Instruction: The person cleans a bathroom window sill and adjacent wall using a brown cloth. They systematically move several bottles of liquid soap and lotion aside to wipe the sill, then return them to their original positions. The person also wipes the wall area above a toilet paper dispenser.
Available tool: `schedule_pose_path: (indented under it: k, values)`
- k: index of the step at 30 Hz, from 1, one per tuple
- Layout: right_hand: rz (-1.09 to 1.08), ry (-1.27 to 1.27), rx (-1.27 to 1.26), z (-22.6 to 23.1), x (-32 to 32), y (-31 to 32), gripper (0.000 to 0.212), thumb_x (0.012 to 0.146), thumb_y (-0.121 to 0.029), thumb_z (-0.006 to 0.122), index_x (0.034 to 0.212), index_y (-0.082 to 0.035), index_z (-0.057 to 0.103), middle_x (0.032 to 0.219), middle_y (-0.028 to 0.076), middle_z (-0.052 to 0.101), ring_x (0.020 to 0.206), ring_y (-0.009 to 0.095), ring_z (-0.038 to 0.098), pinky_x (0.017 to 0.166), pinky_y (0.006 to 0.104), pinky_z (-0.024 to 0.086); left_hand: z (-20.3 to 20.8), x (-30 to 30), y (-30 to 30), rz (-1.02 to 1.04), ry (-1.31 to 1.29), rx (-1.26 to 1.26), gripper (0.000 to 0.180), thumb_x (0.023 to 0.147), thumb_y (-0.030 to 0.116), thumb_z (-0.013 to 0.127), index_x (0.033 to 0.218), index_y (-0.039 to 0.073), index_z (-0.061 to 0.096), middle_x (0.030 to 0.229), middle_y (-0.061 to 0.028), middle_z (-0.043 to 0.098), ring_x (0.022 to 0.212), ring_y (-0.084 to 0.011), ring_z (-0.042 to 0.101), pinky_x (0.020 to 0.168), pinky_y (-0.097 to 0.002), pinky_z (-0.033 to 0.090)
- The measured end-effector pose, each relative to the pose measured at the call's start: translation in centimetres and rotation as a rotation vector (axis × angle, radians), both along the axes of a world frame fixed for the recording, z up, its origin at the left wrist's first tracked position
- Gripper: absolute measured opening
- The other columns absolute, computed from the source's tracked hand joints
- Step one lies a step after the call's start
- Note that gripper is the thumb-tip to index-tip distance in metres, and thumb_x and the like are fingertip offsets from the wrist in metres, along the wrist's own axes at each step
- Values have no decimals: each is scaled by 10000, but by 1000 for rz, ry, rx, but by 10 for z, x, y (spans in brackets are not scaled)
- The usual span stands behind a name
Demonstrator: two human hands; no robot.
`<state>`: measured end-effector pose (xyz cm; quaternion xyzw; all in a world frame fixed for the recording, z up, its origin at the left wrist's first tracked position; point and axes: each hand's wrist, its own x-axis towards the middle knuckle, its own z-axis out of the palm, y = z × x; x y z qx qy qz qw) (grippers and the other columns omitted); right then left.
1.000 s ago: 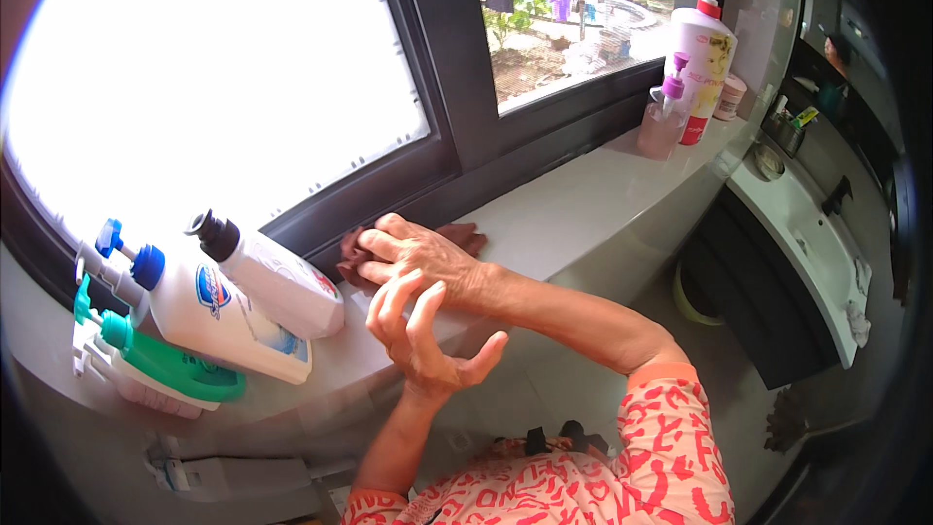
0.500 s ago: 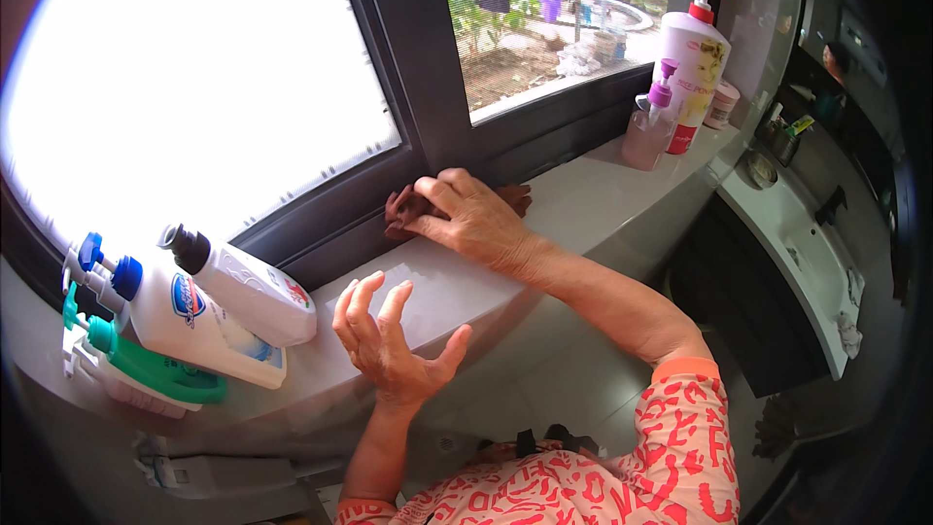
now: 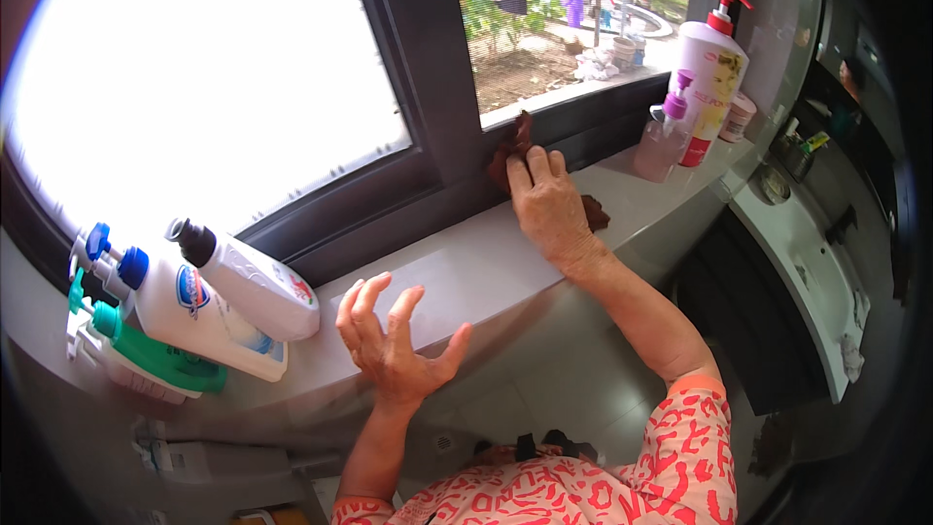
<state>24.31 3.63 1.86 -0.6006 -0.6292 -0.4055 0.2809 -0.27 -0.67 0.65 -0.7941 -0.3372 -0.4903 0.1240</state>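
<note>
My right hand (image 3: 549, 202) grips a crumpled dark reddish-brown cloth (image 3: 505, 157) and presses it on the lower part of the dark window frame (image 3: 442, 185). One end of the cloth sticks up above my fingers; another shows on the sill beside my hand. Over the white windowsill (image 3: 418, 267), my left hand (image 3: 400, 340) hovers with its fingers spread and curved, holding nothing. Just left of it lean several pump bottles: a white one with a black pump (image 3: 258, 287), a white one with a blue pump (image 3: 199, 316) and a green one (image 3: 155, 355).
At the sill's right end stand a tall white pump bottle (image 3: 708, 87) with a red top, a small clear pink one (image 3: 658, 144) with a purple pump, and a small jar (image 3: 739, 119). A white washbasin (image 3: 812, 272) on a dark cabinet is at right.
My right hand has moved right with the cloth, from the sill's edge by the frame onto the frame below the right pane. My left hand has barely moved.
</note>
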Motion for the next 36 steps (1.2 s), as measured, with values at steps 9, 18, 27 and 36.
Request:
schedule_pose_path:
  k: [9, 18, 27, 36]
  values:
    - [293, 31, -115, 17, -78, 3, 254, 744, -40, 646, 985, 35, 616, 925, 139, 541, 850, 264, 557, 674, 332, 550, -1, -2, 0, -22, -27, -8, 480, 663, 429, 782, 980, 94, 647, 1147, -154, 557, 1096, -367, 482, 916, -472, 405]
    - [278, -132, 87, 36, -114, 47, 350, 718, -71, 638, 1052, 34, 626, 927, 106, 547, 853, 235, 525, 696, 297, 495, -6, -6, 1, -93, -65, 26, 452, 642, 431, 789, 938, 114, 660, 1134, -131, 569, 1091, -337, 489, 917, -419, 407]
    - [759, -100, -112, 33, -171, 69, 277, 745, -107, 627, 1003, -10, 653, 1136, 124, 508, 1029, 267, 493, 895, 345, 493, -13, -10, 0, -88, -117, 97, 491, 678, 463, 765, 996, 108, 648, 1153, -142, 554, 1084, -327, 481, 926, -420, 401]
    - [959, 72, -485, 16, -147, 37, 228, 783, -118, 613, 988, -48, 682, 1203, 112, 520, 1061, 324, 470, 923, 364, 481, -14, -4, 2, -69, -183, 115, 769, 638, 483, 800, 1199, 54, 495, 1261, -165, 446, 1164, -343, 420, 975, -475, 346]
